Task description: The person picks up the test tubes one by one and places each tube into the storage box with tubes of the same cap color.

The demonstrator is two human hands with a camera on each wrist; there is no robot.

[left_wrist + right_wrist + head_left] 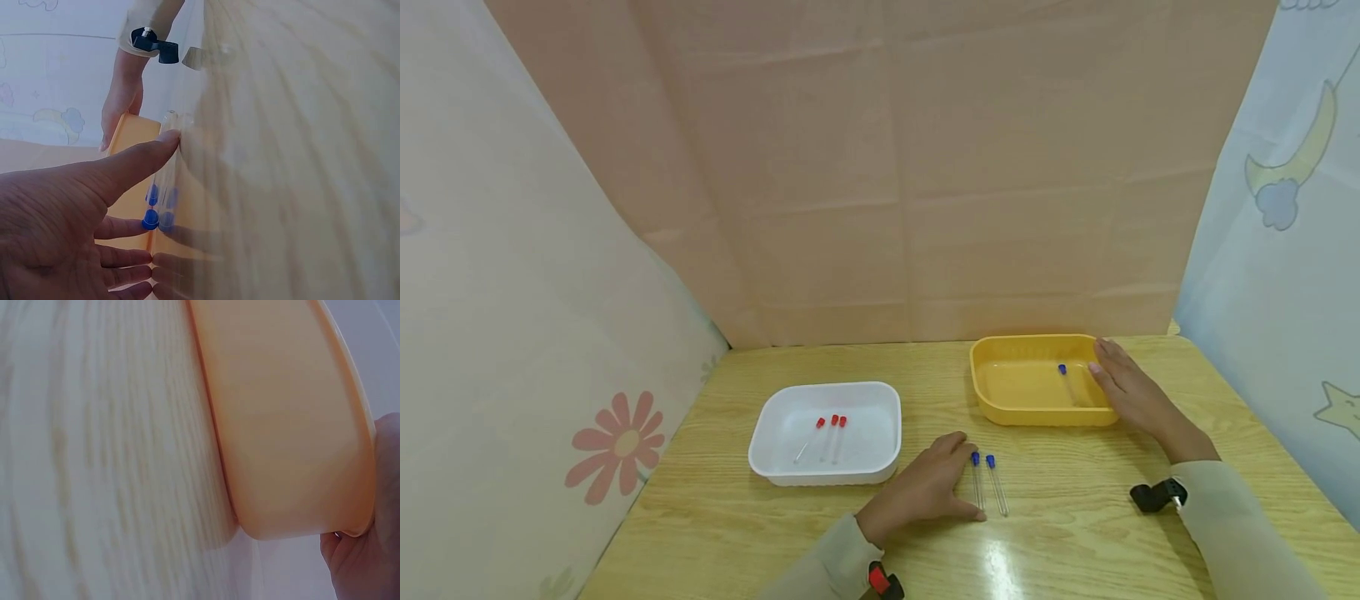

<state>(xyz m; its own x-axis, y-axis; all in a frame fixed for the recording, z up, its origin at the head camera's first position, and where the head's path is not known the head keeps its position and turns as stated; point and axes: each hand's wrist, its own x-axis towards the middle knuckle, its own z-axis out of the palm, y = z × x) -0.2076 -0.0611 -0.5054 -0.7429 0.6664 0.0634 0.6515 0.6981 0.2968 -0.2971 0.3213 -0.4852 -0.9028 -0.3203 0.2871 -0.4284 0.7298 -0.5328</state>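
Two clear test tubes with blue caps lie side by side on the table; the left tube [977, 482] is nearest my left hand [928, 482], and the right tube [997, 487] lies just beyond. My left hand rests low with its thumb and fingers spread. In the left wrist view, the index fingertip meets a blue cap [150, 219] and the thumb lies by the tubes' other end; firm contact is unclear. My right hand [1135, 396] holds the right end of the yellow tray [1037, 416], thumb over the rim. Inside that tray lies another blue-capped tube [1067, 383].
A white tray [827, 478] stands to the left, holding three red-capped tubes [837, 433]. The wooden table [715, 533] reaches back to a beige cloth backdrop [902, 183]. Patterned cloths hang at both sides.
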